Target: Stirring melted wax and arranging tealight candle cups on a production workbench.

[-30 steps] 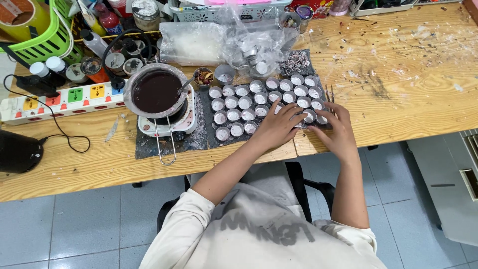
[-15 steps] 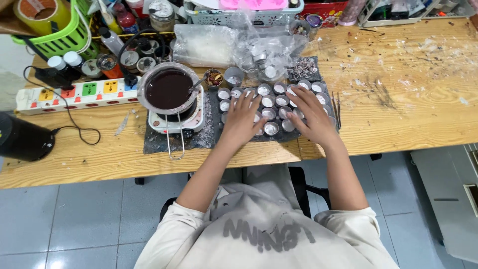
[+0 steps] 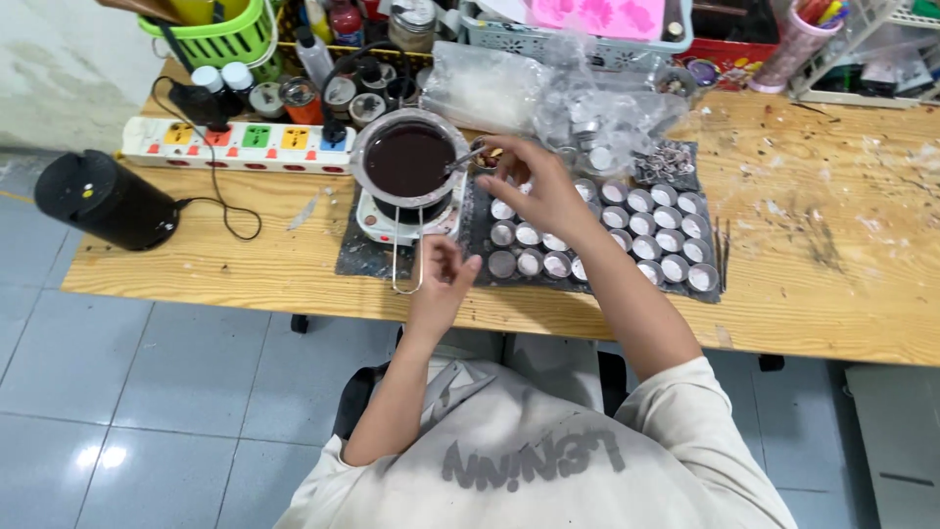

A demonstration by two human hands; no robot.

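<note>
A metal pot of dark brown liquid stands on a small white burner at the left of a dark mat. My right hand reaches over the mat and pinches a metal spoon whose tip dips into the pot. My left hand lies at the table's front edge with its fingers curled, right beside the pot's long wire handle; whether it grips the handle is unclear. Several small round tins with pale bottoms stand in rows on the mat, partly hidden by my right arm.
A white power strip with coloured sockets and a black cylinder lie left. Bottles and jars, a green basket and clear plastic bags crowd the back. Thin sticks lie right of the mat on the wooden table.
Both hands have left the tins. The right hand moved up and left to the pot and took the spoon; the left hand drew back beside the pot's handle.
</note>
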